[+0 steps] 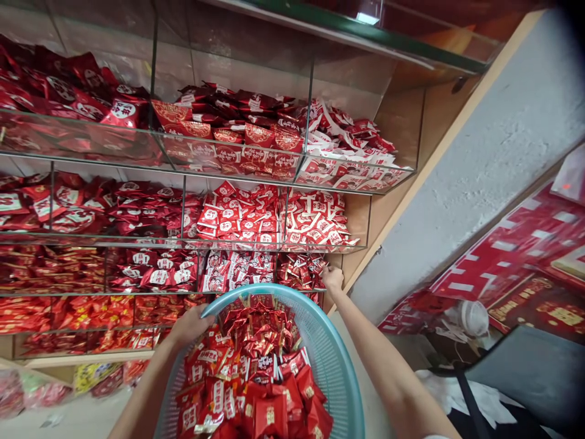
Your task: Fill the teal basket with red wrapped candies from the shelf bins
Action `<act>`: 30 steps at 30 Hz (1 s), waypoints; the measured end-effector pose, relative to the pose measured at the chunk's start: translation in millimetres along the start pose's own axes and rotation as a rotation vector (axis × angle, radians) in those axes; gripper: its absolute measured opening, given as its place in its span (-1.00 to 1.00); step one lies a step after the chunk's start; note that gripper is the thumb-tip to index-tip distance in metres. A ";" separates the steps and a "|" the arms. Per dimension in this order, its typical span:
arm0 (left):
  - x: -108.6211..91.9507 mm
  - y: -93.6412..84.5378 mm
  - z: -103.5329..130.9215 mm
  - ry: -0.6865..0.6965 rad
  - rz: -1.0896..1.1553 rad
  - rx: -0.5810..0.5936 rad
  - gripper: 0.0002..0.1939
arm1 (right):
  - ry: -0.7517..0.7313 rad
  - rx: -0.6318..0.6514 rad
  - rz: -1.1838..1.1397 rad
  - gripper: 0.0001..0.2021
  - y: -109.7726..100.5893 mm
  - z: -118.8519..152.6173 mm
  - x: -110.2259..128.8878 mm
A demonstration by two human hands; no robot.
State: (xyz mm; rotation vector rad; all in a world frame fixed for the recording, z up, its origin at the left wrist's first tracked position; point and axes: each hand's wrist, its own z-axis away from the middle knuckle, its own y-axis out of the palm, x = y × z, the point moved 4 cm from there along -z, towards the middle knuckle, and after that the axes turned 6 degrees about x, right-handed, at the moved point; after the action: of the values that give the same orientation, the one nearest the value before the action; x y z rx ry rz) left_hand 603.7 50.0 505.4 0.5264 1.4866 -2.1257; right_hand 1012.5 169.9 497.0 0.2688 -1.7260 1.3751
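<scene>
A teal plastic basket (336, 341) full of red wrapped packets (269, 417) is in front of me, its far rim close to the shelves. My left hand (192, 324) is closed over the basket's left rim. At the right end of a lower shelf, my right hand (333, 278) reaches over the edge of a compartment of small dark-red wrapped sweets (301, 271). Its fingers are curled at the sweets; whatever they hold is too small to make out.
Glass-fronted shelves (237, 152) hold several compartments of red and white packets. A wooden side panel (388, 213) and a grey wall (466, 152) bound them on the right. Red printed packaging (498, 244) and a dark grey panel (525, 372) are at lower right; bagged goods (98, 378) lie under the shelves.
</scene>
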 end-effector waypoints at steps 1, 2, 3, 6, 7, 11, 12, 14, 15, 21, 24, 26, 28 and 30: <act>-0.5 -0.2 0.4 0.000 0.003 0.000 -0.82 | -0.007 0.002 0.000 -0.77 0.3 0.9 0.1; -0.8 -0.4 0.7 0.002 0.006 0.000 -0.82 | -0.018 0.004 0.001 -0.76 0.4 2.1 0.6; -1.0 -0.5 1.0 0.004 0.008 -0.001 -0.82 | -0.033 0.005 0.002 -0.76 0.1 3.7 1.6; -0.2 -0.2 1.1 0.015 0.012 -0.007 -0.83 | -0.102 -0.001 0.007 -0.75 -5.1 10.6 6.7; 0.5 0.1 0.8 0.016 0.013 -0.009 -0.83 | -0.131 -0.003 0.007 -0.75 -8.3 13.5 8.6; 3.6 1.4 -1.1 0.007 -0.001 -0.016 -0.84 | -0.249 0.007 0.000 -0.75 -28.9 27.3 11.8; 3.8 1.5 -1.4 0.005 -0.011 -0.016 -0.84 | -0.273 0.016 -0.005 -0.76 -35.6 31.3 11.4; 3.5 1.7 -1.8 0.003 -0.028 -0.005 -0.84 | -0.314 0.043 -0.023 -0.75 -50.0 40.8 10.3; 3.0 1.7 -1.8 0.003 -0.034 0.003 -0.83 | -0.330 0.062 -0.037 -0.74 -57.3 46.5 10.1; -0.9 0.1 -2.0 0.014 -0.073 0.003 -0.84 | -0.426 0.350 -0.254 -0.65 -89.3 97.3 22.5; 0.7 0.8 -3.0 0.005 -0.069 0.008 -0.83 | -0.403 0.677 -0.299 -0.66 -84.3 129.1 27.3; 2.7 1.8 -3.8 -0.004 -0.058 0.015 -0.81 | -0.381 0.886 -0.265 -0.66 -72.9 148.3 24.9; 4.0 2.5 -4.5 -0.002 -0.052 0.016 -0.80 | -0.363 1.009 -0.230 -0.66 -58.5 162.0 18.3; 4.7 2.8 -4.7 -0.001 -0.046 0.012 -0.80 | -0.353 1.062 -0.205 -0.67 -42.8 170.1 9.9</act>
State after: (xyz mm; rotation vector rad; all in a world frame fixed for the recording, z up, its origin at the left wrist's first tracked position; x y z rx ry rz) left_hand 601.7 52.8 499.1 0.5001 1.4998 -2.1712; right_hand 949.7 10.2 534.5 1.2876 -1.0074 2.0510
